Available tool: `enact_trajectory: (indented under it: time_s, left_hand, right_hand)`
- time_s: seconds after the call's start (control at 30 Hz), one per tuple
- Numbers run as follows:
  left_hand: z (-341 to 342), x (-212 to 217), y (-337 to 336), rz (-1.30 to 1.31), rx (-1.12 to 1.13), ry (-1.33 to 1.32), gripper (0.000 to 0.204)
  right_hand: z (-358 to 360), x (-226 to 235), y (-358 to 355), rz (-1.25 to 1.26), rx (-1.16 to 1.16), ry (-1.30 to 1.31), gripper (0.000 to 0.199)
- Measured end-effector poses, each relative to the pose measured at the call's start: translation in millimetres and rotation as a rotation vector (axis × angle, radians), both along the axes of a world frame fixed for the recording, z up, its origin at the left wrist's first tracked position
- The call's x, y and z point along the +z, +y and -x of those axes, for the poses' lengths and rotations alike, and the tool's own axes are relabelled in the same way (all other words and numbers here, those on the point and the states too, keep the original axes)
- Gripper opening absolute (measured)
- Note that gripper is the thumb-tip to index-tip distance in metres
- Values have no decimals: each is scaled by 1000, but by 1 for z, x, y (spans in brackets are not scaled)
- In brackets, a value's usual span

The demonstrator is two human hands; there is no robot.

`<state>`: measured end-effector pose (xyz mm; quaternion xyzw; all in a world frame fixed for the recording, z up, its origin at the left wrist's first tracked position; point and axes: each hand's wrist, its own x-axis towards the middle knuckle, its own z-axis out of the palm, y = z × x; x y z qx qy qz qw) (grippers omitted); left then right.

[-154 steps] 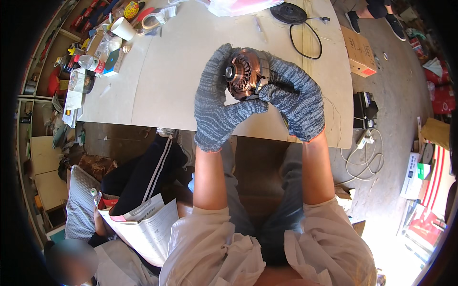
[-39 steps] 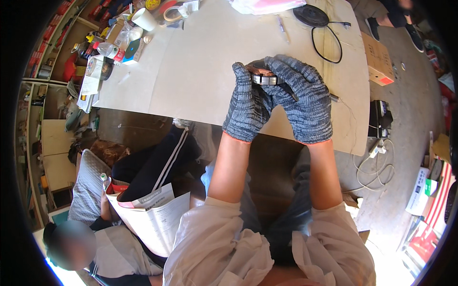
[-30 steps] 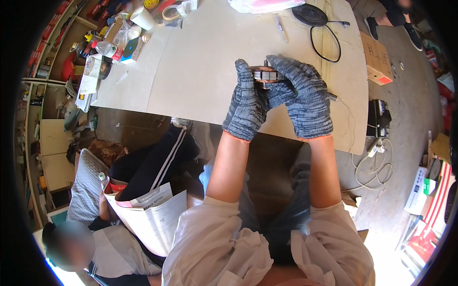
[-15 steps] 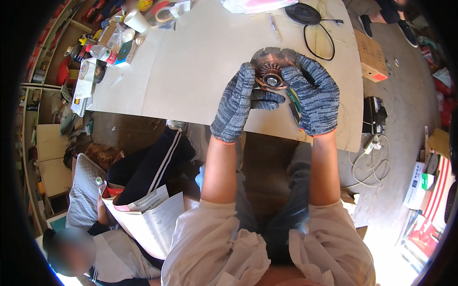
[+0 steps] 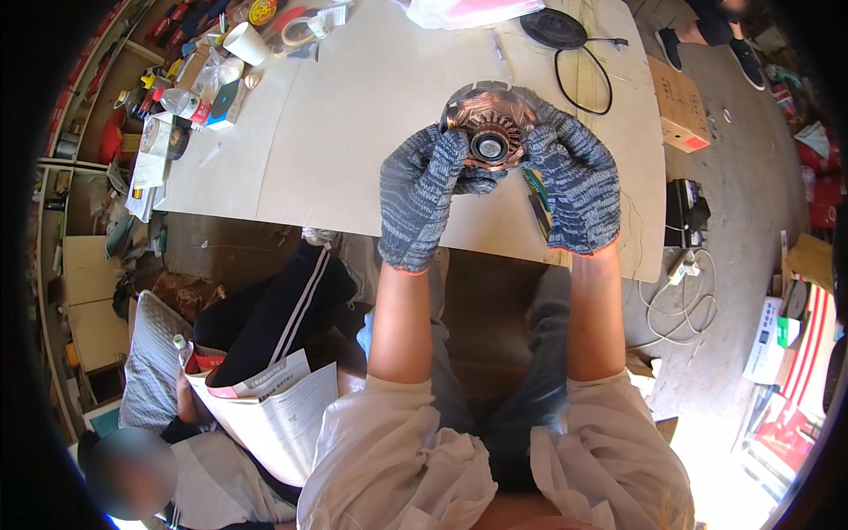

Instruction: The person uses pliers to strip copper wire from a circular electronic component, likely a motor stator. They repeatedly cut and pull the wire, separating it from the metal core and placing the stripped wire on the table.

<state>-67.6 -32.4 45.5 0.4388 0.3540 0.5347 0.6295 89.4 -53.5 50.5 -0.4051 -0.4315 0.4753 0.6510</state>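
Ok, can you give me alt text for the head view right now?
The left hand and right hand, both in gray knit gloves, hold a round copper-wound part between them over a pale table. A black disc with a cable lies beyond; a white cup sits at upper left.

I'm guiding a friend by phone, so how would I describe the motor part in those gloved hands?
Find the big pale table, then the grey knitted gloves over its near side. Between the left hand and the right hand is the motor part, round with a dark-ringed centre. Its copper wire sets it apart from the gloves and the black disc farther back.
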Motion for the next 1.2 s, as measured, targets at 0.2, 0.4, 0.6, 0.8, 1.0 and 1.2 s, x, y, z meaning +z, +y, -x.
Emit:
enact_trajectory:
  time_s: [0.2, 0.4, 0.6, 0.8, 1.0, 1.2]
  left_hand:
    - [1, 2, -1, 4, 8, 29, 39]
    - [-3, 1, -1, -40, 25, 25, 36]
    - [-9, -3, 2, -58, -7, -151, 47]
    - [-11, -9, 2, -183, -47, -151, 68]
    - [-9, -10, 8, -94, -40, -133, 61]
    - [-9, -11, 7, -67, -6, -130, 61]
  right_hand:
    - [0, -4, 2, 9, 6, 12, 32]
    - [1, -1, -1, 6, -19, 6, 30]
    - [3, 5, -4, -81, -93, -56, 29]
    - [12, 5, -3, -35, -99, -74, 29]
    - [-7, 5, 1, 101, -25, -8, 28]
    - [-68, -17, 3, 345, -276, -786, 31]
